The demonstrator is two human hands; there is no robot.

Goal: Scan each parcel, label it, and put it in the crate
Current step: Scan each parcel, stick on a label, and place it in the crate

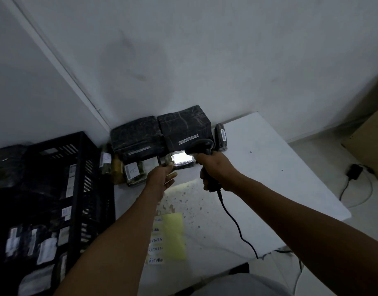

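Setting: White-walled corner with a white table (pixel 258 167) pushed against the wall, seen from above in dim light.
Right hand: the right hand (pixel 213 167) is wrapped round the grip of a black corded barcode scanner (pixel 202 146), whose head points down and left; its cable (pixel 235 223) trails back across the tabletop.
Left hand: the left hand (pixel 163 176) reaches forward, fingertips pinching the near edge of a small parcel (pixel 179 162) held just under the scanner head.
Parcel: its white label is washed out by the scanner's light, which also spills onto the table below.
Stack: two large black-wrapped parcels (pixel 158 133) with barcode strips sit against the wall behind; a narrow one (pixel 221 136) stands to their right, and smaller ones, one marked "A" (pixel 133 170), lie to the left.
Crate: a black plastic crate (pixel 62 182) at the table's left edge holds labelled parcels.
Labels: a yellow backing sheet (pixel 174 236) with handwritten "RETURN" stickers (pixel 156 249) along its left side lies near the table's front edge.
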